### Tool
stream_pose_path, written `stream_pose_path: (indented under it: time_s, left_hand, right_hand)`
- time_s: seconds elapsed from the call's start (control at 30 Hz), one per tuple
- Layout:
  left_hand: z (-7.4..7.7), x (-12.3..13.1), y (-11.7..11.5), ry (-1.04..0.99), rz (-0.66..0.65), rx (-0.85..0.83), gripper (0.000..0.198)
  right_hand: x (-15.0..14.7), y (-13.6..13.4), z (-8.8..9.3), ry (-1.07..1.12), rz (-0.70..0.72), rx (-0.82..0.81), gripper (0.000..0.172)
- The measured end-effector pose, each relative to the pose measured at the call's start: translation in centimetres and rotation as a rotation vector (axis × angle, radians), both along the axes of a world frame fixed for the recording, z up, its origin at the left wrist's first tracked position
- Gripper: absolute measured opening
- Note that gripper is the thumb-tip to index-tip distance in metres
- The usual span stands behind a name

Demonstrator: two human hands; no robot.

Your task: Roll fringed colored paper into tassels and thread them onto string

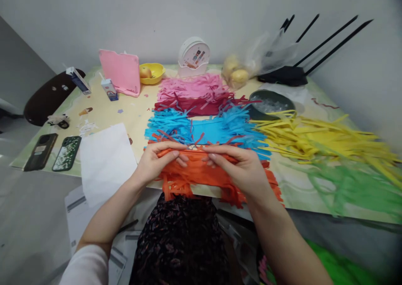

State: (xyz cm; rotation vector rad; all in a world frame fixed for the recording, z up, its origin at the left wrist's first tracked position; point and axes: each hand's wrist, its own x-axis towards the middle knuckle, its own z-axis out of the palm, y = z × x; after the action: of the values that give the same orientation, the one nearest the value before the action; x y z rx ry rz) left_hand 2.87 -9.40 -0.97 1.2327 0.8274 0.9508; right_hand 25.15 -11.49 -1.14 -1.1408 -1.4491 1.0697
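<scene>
Between my two hands is a sheet of orange fringed tissue paper (197,170), folded along its top edge and hanging down over the table's front edge. My left hand (165,157) pinches the folded edge on the left side. My right hand (237,161) grips the same edge on the right, thumb tip and fingers near the middle. Just beyond lies blue fringed tissue paper (205,130), cut into strips at both ends. Behind it are a dark red fringed piece (201,106) and a pink one (193,86).
Yellow paper strips (320,136) and green tissue paper (361,188) spread over the right side. A dark bowl (273,101), a bag of yellow fruit (238,75) and a black router (282,75) stand behind. Two phones (67,153), white paper (106,161) and drink cartons (109,89) occupy the left.
</scene>
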Motion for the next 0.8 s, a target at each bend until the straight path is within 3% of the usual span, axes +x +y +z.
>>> stream_pose_path:
  time_s: [0.2, 0.37, 0.47, 0.63, 0.7, 0.8]
  left_hand:
    - [-0.3, 0.1, 0.2, -0.068, 0.011, -0.032, 0.013]
    - [-1.1, -0.1, 0.0, -0.003, 0.012, 0.051, 0.016]
    - [-0.2, -1.0, -0.1, 0.135, -0.07, 0.231, 0.017]
    - [2.8, -2.0, 0.2, 0.495, -0.143, 0.609, 0.016]
    - [3.3, -1.6, 0.5, 0.58, -0.199, 0.649, 0.019]
    - [2.9, -1.0, 0.8, 0.647, -0.316, 0.639, 0.015]
  right_hand:
    - [0.4, 0.3, -0.4, 0.036, 0.052, 0.084, 0.019]
    - [0.2, 0.4, -0.5, 0.024, 0.033, 0.09, 0.022]
    - [0.1, 0.1, -0.2, 0.001, 0.022, 0.142, 0.026]
    - [-0.1, -0.5, 1.0, -0.226, 0.1, 0.394, 0.029]
    - [-0.3, -0.7, 1.3, -0.297, 0.159, 0.469, 0.03]
    - [-0.3, -1.0, 1.4, -0.384, 0.228, 0.551, 0.03]
